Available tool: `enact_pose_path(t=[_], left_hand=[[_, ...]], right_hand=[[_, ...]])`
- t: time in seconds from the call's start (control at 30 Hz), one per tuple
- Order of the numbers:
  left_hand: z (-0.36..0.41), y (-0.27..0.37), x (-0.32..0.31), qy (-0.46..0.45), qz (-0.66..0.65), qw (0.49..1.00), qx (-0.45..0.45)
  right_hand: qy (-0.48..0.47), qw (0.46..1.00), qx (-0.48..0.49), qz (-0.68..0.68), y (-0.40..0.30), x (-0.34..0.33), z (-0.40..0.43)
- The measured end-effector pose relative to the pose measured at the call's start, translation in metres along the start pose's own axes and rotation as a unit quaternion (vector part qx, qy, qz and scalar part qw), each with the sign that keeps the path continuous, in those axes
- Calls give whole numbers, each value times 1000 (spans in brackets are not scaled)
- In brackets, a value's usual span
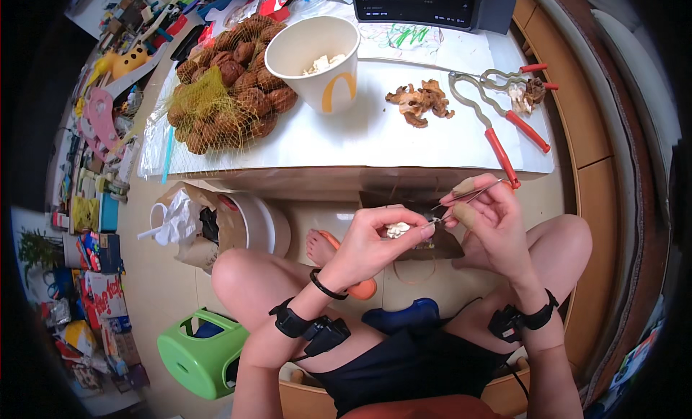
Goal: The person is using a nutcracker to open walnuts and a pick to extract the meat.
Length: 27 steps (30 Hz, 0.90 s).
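My left hand (373, 246) pinches a pale peeled walnut kernel (398, 230) between thumb and fingers, above my lap and in front of the table edge. My right hand (494, 219), with tan bandages on its thumb and index finger, holds metal tweezers (476, 194). The tweezer tips come close to the left thumb and fingertips; whether they touch the kernel is unclear. On the table, a white paper cup (339, 83) contains pale kernel pieces (323, 65). To its right lie brown, unpeeled walnut kernels (423, 102). Beneath my hands stands an open paper bag (448, 245), partly hidden.
A mesh bag of walnuts (232, 94) occupies the table's left side. Red-handled nutcrackers (500, 154) lie at right, beside walnut bits (525, 96). A tablet (416, 5) stands at the back. Below are a lined waste bin (259, 224) and a green stool (189, 359).
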<state>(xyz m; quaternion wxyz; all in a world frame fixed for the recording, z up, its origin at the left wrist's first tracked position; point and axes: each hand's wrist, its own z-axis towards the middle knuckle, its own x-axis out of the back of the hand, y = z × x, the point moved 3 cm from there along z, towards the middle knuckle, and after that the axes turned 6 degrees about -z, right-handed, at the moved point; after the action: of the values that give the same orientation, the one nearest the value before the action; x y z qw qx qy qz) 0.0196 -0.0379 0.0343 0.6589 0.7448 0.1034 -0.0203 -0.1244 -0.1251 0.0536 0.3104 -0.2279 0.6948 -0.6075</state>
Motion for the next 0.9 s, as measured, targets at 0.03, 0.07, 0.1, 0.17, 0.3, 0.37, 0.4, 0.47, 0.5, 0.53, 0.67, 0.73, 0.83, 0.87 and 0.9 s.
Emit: enact_pose_path(t=[0.03, 0.07, 0.1, 0.17, 0.3, 0.37, 0.4, 0.47, 0.5, 0.53, 0.67, 0.73, 0.83, 0.87, 0.9], left_hand=[[0, 2, 0, 6, 20, 1000, -2], [0, 3, 0, 13, 39, 999, -5], [0, 1, 0, 12, 40, 999, -8], [0, -3, 1, 29, 78, 996, -13], [0, -7, 3, 23, 119, 992, 30], [0, -13, 2, 29, 63, 995, 68], [2, -10, 2, 52, 60, 997, -3], [5, 5, 3, 75, 89, 987, -109], [4, 13, 1, 72, 115, 981, -140], [3, 14, 0, 68, 130, 980, -133], [5, 9, -2, 42, 117, 986, -114], [1, 6, -2, 51, 122, 987, -92], [3, 6, 0, 47, 132, 985, -103], [3, 7, 0, 45, 134, 984, -111], [4, 5, -1, 44, 134, 984, -110]], right_hand=[[11, 1000, 6, 3, -1, 2, 0], [23, 1000, 11, 5, -2, 4, 0], [23, 1000, 14, 4, -3, 4, 0], [15, 1000, 16, 15, -3, 3, 0], [11, 1000, 14, 16, -5, 5, 1], [2, 1000, -13, 18, -3, 5, 2], [-1, 999, -18, 27, 1, 7, 2], [-25, 998, -18, 53, 4, 6, 2], [-35, 997, -16, 62, 3, 5, 1], [-35, 998, -14, 60, 6, 2, -1], [-39, 998, -20, 54, 1, 0, -1], [-37, 998, -21, 50, 0, -2, -1], [-45, 997, -21, 62, -1, -2, -3], [-56, 997, -27, 48, -1, -3, -3], [-68, 997, -32, 34, -1, -3, -3]])
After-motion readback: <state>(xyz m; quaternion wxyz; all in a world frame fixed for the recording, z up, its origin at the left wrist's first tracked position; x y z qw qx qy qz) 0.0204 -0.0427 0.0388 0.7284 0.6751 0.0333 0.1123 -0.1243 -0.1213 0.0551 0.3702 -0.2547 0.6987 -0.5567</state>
